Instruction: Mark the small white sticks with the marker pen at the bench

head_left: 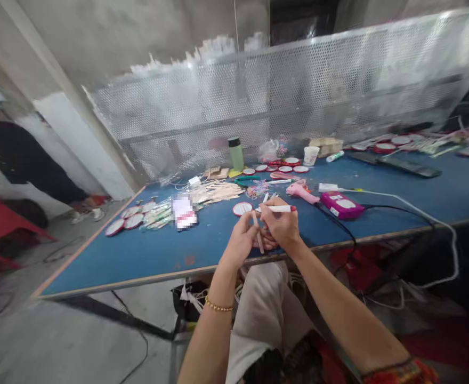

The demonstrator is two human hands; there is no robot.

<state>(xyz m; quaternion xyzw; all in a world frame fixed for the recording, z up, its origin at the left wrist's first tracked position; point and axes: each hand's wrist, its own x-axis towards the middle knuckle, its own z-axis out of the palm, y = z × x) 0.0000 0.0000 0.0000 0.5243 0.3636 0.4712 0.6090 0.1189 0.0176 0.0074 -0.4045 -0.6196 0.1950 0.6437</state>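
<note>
My left hand (239,239) pinches a flat wooden craft stick (258,234), which stands tilted near the table's front edge. In my right hand (281,224) is a white marker pen (278,209) with a red end, its other end pointing left towards the top of the stick. Both hands are close together, and their lower fingers partly hide one another. Just beyond them lies a round white disc (242,208) with a red rim. A pink glue-gun-like tool (302,192) rests to the right of my right hand.
On the blue table (146,261) are a pile of wooden sticks (220,192), a phone-like blurred item (184,212), a purple box (341,206) with cables, a green bottle (236,153) and a paper cup (310,156). More red-rimmed discs (134,221) lie left. A person (22,154) is at far left.
</note>
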